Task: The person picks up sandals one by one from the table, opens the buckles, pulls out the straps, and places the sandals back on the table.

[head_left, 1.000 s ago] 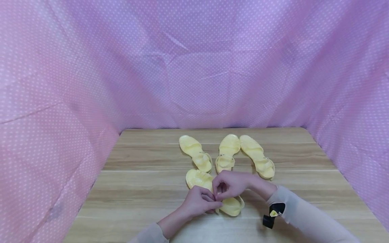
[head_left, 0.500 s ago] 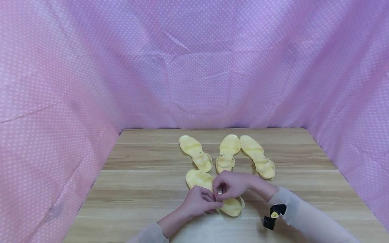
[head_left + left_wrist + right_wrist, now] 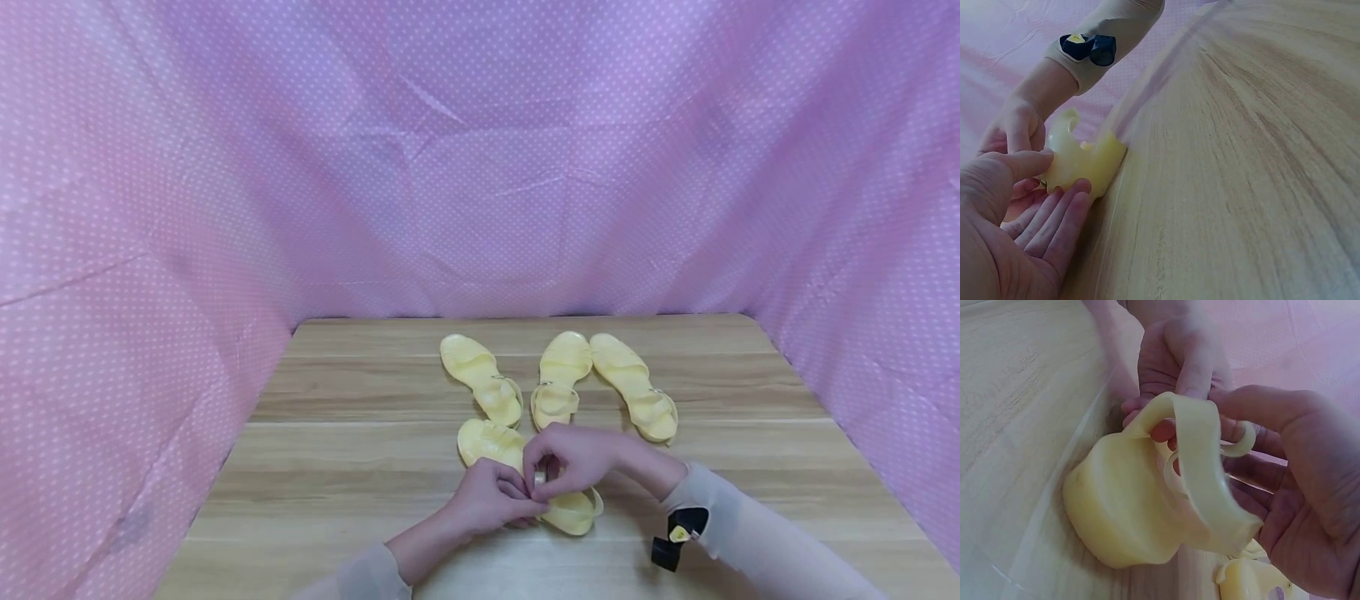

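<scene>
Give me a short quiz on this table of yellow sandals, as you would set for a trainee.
1. How many soft yellow plastic sandals lie on the pale wooden table?
2. True or false: both hands work on the near sandal.
3. Which part do the fingers hold: A the toe, B the heel strap, C the sole?

Key: 1. Four: three in a far row, one near. 2. True: the left hand and the right hand meet on it. 3. B.
</scene>
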Demonstrator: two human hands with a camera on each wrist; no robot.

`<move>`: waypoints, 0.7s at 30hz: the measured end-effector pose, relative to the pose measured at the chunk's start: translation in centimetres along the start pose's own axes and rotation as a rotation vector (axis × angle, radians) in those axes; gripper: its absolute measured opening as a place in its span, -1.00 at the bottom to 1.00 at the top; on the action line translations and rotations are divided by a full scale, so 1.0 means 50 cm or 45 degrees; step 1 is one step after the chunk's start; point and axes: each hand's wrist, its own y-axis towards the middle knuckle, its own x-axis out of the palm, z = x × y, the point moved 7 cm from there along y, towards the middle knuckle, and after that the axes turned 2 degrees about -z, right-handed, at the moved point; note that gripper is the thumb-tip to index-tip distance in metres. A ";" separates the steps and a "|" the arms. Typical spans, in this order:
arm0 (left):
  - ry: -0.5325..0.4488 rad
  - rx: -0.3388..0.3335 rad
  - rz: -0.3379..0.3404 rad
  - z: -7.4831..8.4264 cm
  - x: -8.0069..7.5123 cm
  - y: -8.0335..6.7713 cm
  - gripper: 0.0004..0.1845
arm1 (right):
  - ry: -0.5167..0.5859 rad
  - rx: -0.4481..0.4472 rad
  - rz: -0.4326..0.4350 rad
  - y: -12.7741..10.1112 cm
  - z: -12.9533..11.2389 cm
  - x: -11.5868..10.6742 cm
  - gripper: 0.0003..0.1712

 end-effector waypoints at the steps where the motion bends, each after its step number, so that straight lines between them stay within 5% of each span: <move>1: -0.002 -0.001 0.000 0.000 0.000 0.000 -0.84 | -0.008 -0.006 0.000 0.000 0.000 0.000 -0.96; 10: -0.007 -0.006 0.003 -0.005 -0.004 0.002 -0.83 | 0.036 0.099 -0.024 -0.001 0.010 0.005 -0.92; 21: -0.009 -0.003 -0.008 -0.005 -0.002 0.001 -0.84 | -0.020 0.078 -0.010 -0.004 0.008 0.004 -0.89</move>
